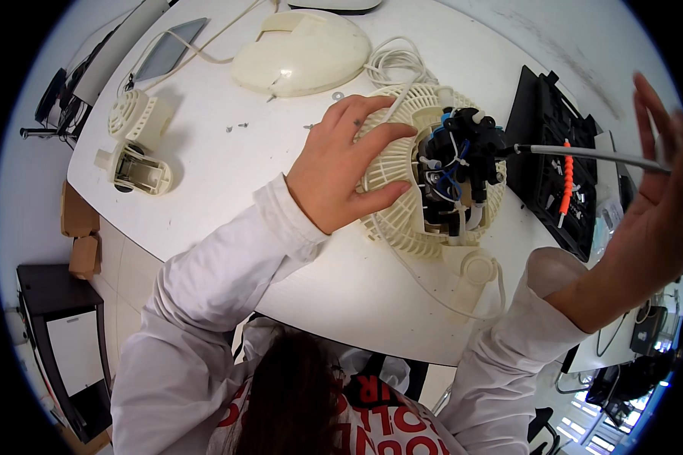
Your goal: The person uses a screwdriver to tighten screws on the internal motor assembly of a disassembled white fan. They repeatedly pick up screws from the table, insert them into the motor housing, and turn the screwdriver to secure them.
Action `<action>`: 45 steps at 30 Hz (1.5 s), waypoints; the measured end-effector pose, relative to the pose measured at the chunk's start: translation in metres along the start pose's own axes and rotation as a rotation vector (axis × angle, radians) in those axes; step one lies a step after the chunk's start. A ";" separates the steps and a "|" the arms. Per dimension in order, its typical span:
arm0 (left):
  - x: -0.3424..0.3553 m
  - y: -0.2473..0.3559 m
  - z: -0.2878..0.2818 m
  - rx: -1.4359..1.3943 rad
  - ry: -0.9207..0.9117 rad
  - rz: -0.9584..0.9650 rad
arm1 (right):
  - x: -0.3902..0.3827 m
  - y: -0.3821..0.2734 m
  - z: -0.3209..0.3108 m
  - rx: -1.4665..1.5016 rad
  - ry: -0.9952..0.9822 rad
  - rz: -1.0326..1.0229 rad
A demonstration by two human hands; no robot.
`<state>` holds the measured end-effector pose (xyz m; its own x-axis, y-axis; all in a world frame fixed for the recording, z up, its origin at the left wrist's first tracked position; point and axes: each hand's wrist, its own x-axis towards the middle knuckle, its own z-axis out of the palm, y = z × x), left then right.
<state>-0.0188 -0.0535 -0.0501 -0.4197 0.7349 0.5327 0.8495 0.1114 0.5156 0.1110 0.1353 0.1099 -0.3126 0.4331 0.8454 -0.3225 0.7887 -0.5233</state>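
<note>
Motor unit: black motor block in a cream ribbed housing, right of centre on the bench, between the left hand and the open black tool case at the right edge.
Left fingers: spread wide, thumb apart from index, over the ribs on the housing's left side; how firmly they press, I cannot tell.
Right fingers: mostly extended; the right hand is raised at the outer end of a long metal shaft. I cannot tell whether they close on it.
Shaft tip: at the motor block's right side, apparently touching.
Weight: probably concentrated in the block; housing likely light.
Stiffness: housing looks rigid, its thin ribs likely to crack under a hard squeeze.
Surface: smooth plastic, perhaps a little slippery; might turn under sideways push.
Fragile: loose blue and white wires across the block; best untouched.
Hold: I would brace the housing's outer rim from opposite sides, clear of wires and the trailing cable.
</note>
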 end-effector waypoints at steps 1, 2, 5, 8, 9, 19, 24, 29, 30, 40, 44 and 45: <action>0.000 0.000 0.000 0.004 -0.001 -0.003 | 0.000 0.001 0.000 0.040 -0.025 -0.004; -0.001 0.001 0.000 0.008 -0.002 -0.005 | -0.001 0.002 0.001 0.070 -0.049 -0.006; 0.000 0.002 0.000 0.011 -0.005 0.002 | 0.000 0.005 0.001 0.117 -0.082 -0.012; 0.001 0.002 0.000 0.019 -0.004 0.006 | 0.002 0.007 0.000 0.157 -0.101 -0.006; 0.001 0.002 0.000 0.023 -0.003 0.005 | 0.002 0.007 -0.001 0.166 -0.105 -0.004; 0.002 0.002 0.004 0.036 0.053 0.041 | 0.014 0.009 -0.010 0.281 -0.145 0.044; -0.001 0.001 0.003 0.040 0.056 0.040 | 0.012 -0.001 -0.005 0.250 -0.098 0.089; -0.002 -0.001 0.000 0.033 0.024 0.022 | 0.001 -0.008 -0.009 -0.089 -0.070 0.029; 0.000 0.001 0.001 0.031 0.016 0.026 | 0.005 0.002 -0.023 -0.136 -0.160 -0.046; -0.025 -0.025 -0.001 0.030 -0.057 -0.021 | -0.001 0.025 -0.003 0.781 -0.236 0.286; -0.020 -0.028 0.007 0.005 -0.051 -0.022 | -0.004 0.024 0.002 0.841 -0.197 0.162; -0.020 -0.030 0.007 0.003 -0.056 -0.014 | -0.003 0.025 -0.003 0.826 -0.215 0.134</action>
<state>-0.0338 -0.0670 -0.0816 -0.4129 0.7695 0.4873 0.8450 0.1239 0.5203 0.1068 0.1548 0.0947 -0.5300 0.3424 0.7758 -0.7907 0.1310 -0.5980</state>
